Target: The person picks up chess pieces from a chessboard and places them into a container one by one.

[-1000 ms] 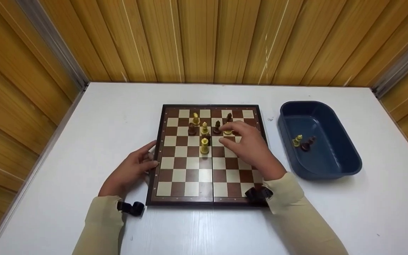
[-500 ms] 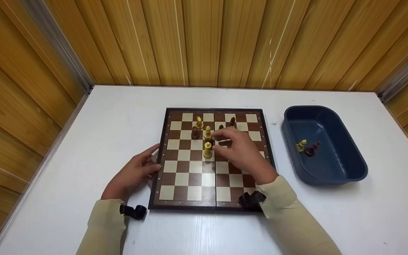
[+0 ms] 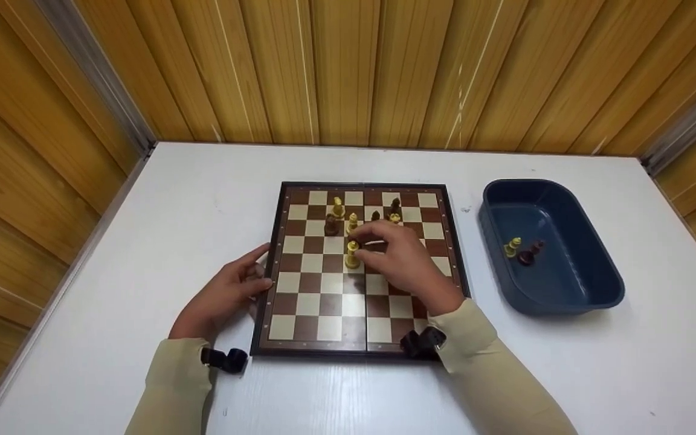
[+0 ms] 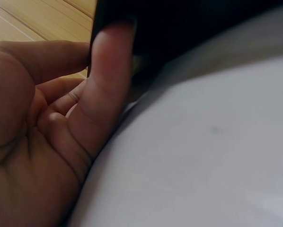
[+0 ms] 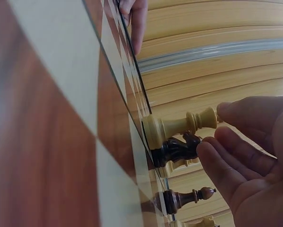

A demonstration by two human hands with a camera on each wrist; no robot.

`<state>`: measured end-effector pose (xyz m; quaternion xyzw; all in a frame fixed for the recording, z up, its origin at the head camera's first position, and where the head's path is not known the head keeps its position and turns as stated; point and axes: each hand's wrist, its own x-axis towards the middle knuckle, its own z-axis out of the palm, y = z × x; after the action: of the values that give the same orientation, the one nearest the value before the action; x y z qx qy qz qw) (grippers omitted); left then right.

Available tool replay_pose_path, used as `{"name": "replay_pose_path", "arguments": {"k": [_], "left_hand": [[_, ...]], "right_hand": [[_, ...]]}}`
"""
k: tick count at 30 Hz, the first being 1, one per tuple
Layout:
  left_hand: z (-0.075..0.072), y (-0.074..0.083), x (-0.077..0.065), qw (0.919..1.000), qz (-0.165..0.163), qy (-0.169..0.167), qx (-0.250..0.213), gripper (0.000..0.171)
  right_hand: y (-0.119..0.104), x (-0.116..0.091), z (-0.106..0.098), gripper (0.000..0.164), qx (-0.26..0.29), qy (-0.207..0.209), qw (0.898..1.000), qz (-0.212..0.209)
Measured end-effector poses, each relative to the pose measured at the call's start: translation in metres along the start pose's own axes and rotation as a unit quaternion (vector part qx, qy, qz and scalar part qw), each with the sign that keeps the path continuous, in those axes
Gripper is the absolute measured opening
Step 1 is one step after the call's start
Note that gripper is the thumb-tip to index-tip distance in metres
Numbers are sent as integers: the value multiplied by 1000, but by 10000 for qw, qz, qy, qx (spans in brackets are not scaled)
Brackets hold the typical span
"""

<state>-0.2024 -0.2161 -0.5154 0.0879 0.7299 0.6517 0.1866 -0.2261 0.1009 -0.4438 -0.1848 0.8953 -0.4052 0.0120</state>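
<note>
My right hand (image 3: 405, 260) is over the middle of the chessboard (image 3: 318, 329), thumb and fingers curved with a gap between them. In the right wrist view, the fingertips are at the head of a dark knight (image 5: 177, 150), close beside the top of a pale king (image 5: 179, 125). Both pieces stand upright on the board; from the head the knight is mostly hidden. With its thumb (image 4: 112, 56) and index finger, my left hand (image 3: 221, 296) touches the board's left edge. Behind the right hand stand a pale bishop (image 3: 353, 222) and several other pieces.
A deep blue tub (image 3: 611, 299) stands right of the board, holding a pale chess piece (image 3: 512, 246) and a dark one (image 3: 528, 256). The white table (image 3: 203, 181) ends at a wood-panelled wall (image 3: 336, 72). A dark camera (image 3: 423, 341) hangs from the right wrist.
My right hand has moved left across the board, from beside the dark piece at the right to the knight behind the pale king. My left hand stays at the board's edge.
</note>
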Motion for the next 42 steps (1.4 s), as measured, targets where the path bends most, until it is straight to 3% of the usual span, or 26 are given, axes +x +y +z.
{"name": "replay_pose_path", "arguments": {"k": [11,20,33,42], "left_hand": [[0,0,0,9999,-94,5,-49,73],[-2,1,0,9998,17,-70,164,73],[-1,2,0,9999,-86,-75,42,73],[-1,2,0,9999,-123,-7,41,72]], "right_hand": [[1,1,5,28,414,-347,9982,265],[-1,1,6,21,457,-170,9987,175],[-1,-2,4,20,254,-71,9997,18],[-6,-3,-3,19,577,86,9982,-144]]}}
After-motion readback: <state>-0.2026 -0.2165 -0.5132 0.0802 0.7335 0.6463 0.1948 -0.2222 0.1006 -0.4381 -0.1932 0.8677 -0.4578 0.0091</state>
